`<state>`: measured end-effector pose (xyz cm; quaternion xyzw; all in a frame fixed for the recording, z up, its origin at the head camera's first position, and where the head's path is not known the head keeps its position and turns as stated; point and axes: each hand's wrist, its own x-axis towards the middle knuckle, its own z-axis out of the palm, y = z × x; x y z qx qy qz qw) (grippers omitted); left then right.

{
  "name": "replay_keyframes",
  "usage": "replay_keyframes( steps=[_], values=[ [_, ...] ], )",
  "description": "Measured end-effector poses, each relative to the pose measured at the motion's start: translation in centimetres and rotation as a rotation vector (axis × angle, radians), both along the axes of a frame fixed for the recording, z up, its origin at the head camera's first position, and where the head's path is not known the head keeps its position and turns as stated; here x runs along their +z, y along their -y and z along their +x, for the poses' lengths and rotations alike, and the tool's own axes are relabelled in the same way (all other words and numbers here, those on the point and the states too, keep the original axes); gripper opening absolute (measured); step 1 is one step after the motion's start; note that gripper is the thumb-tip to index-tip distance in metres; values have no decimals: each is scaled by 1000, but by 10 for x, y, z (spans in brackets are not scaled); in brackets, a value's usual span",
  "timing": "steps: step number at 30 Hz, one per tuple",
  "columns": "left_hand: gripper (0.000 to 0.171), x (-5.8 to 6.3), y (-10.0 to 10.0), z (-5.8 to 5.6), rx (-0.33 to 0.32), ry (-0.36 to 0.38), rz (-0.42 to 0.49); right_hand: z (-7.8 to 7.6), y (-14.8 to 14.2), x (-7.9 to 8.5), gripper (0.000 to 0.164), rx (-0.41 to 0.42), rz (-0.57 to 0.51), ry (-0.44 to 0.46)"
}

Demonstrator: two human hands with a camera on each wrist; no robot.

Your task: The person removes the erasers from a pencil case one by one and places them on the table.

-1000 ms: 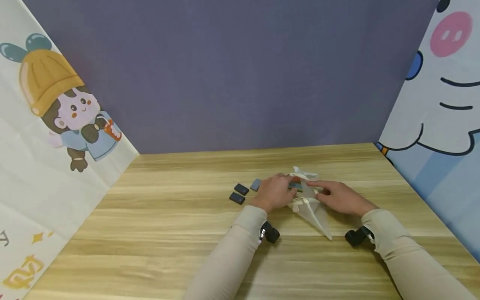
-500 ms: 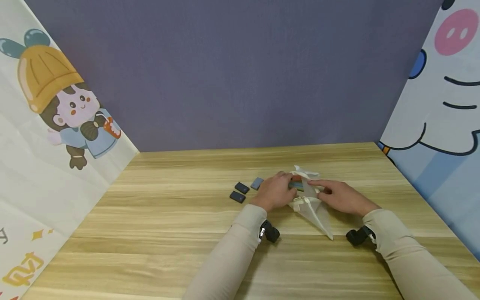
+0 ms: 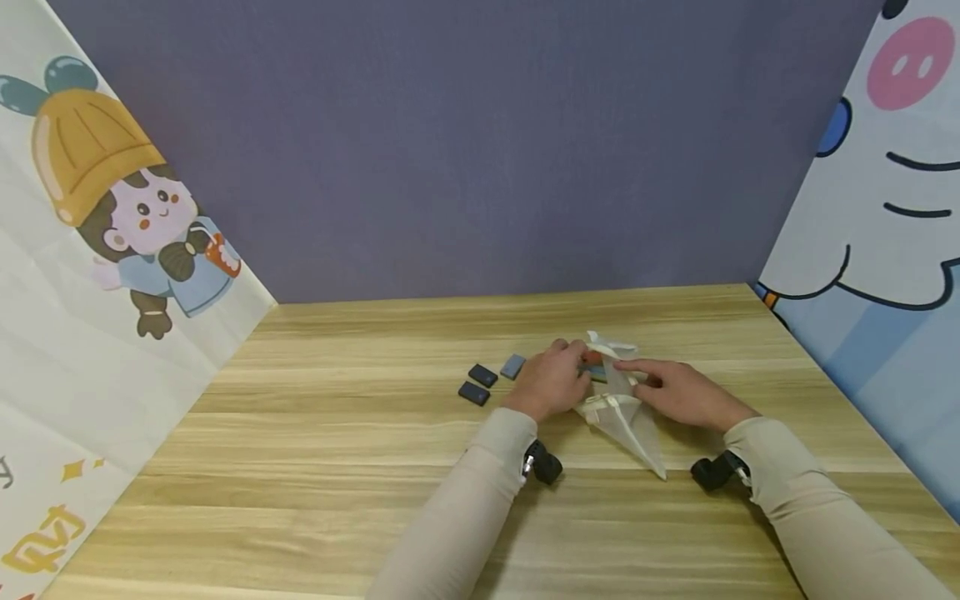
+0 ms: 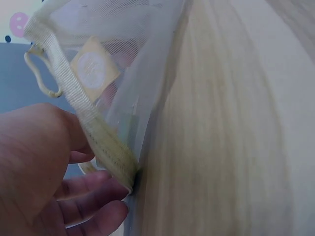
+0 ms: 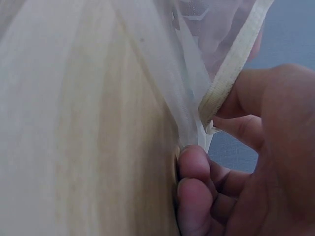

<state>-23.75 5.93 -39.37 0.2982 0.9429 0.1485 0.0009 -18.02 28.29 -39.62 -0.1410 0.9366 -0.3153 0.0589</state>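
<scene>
A white mesh drawstring bag (image 3: pixel 628 433) lies on the table between both hands, with a pale woven hem (image 4: pixel 74 91) and a thin cord loop (image 4: pixel 42 78). My left hand (image 3: pixel 549 381) curls its thumb and fingers at the hem on the bag's left side. The right hand (image 3: pixel 686 394) grips the bag's other side; its index finger lies along the mesh and the hem passes between its fingers. A bluish flat item (image 3: pixel 598 374) shows at the bag, partly covered by the left hand. Through the mesh appears a yellowish square with a pale round print (image 4: pixel 93 69).
Two small dark flat blocks (image 3: pixel 482 376) and a grey-blue one (image 3: pixel 513 367) lie left of the left hand on the wooden table (image 3: pixel 337 450). A grey-purple panel (image 3: pixel 480 150) rises behind, with printed cloths on both sides.
The left hand's fingers have shifted slightly at the bag and cover more of the coloured items there. My right hand and the blocks stay in place.
</scene>
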Motion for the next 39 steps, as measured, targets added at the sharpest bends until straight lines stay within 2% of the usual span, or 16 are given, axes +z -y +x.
replay_keyframes(
  steps=[5, 11, 15, 23, 32, 39],
  values=[
    [32, 0, -3, 1, -1, -67, -38, -1, 0, -1, 46, -4, 7, 0],
    [23, 0, -6, -2, -14, -170, -30, -1, 0, -2, 46, -8, 10, 1],
    [21, 0, -7, -3, -23, -211, -23, 0, 0, -1, 46, 2, 5, -5],
    [18, 0, -11, -4, 15, -214, 3, 0, 0, 0, 47, 7, 7, -8],
    [11, 3, -15, -4, 82, -160, 3, -1, -1, -1, 47, 22, 4, -16],
    [9, 4, -15, -4, 82, -194, 0, -1, -1, -1, 47, 23, -1, -11]
  ],
)
